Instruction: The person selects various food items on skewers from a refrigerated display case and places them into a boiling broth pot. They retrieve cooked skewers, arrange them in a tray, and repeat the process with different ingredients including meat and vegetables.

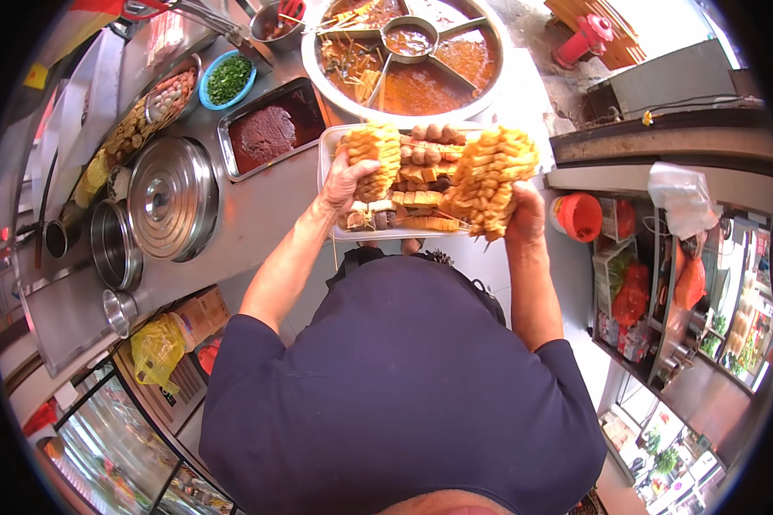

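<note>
My left hand (344, 182) grips a bundle of skewered, folded tofu skin (373, 154) over the left side of a white plastic tray (324, 154). A larger bundle of the same golden, ruffled skewers (496, 170) is in my right hand (527, 212), above the tray's right side. Between the two bundles, skewers of brown meatballs (425, 154) lie at the far end of the tray. Nearer to me are skewers of yellow tofu-like pieces (419, 198) and some dark pieces (384, 220). The bundles hide part of the tray's contents.
Just beyond the tray stands a round, divided pot (309, 61) of red broth with skewers in it. To the left are a steel pan of dark red sauce (264, 132), a blue basket of chopped greens (230, 78) and a steel lid (167, 196). A red bucket (583, 217) stands at right.
</note>
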The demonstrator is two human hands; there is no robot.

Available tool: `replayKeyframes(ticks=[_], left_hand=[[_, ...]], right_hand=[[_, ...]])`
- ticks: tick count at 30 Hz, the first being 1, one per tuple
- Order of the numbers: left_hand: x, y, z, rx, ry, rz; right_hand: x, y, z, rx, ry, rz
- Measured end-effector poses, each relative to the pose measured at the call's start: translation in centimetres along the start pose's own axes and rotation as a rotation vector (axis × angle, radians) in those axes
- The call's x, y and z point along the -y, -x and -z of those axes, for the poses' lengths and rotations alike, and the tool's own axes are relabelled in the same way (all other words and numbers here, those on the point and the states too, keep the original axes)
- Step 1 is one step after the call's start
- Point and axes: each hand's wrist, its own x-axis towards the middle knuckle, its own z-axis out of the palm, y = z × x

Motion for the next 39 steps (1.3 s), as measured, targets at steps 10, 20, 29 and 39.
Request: replayKeyframes(ticks=[10,20,29,39], left_hand=[[4.4,-0.1,-3.2,0.011,0.147,-0.132],[-0.6,0.7,-6.7,-0.049,0.245,-0.024],[3.7,-2.8,-3.2,-0.094,0.338,-0.024],[2.5,-4.4,-2.9,-0.036,0.050,-0.203]], right_hand=[[-7.1,-4.5,-4.6,-0.004,0.464,-0.069],[-6.8,-4.7,-2.4,0.109,0.262,-0.213],[-7.5,-5.1,-3.1,0.095,0.190,-0.172],[-8.5,-7.1,-4.3,0.118,0.510,-0.057]])
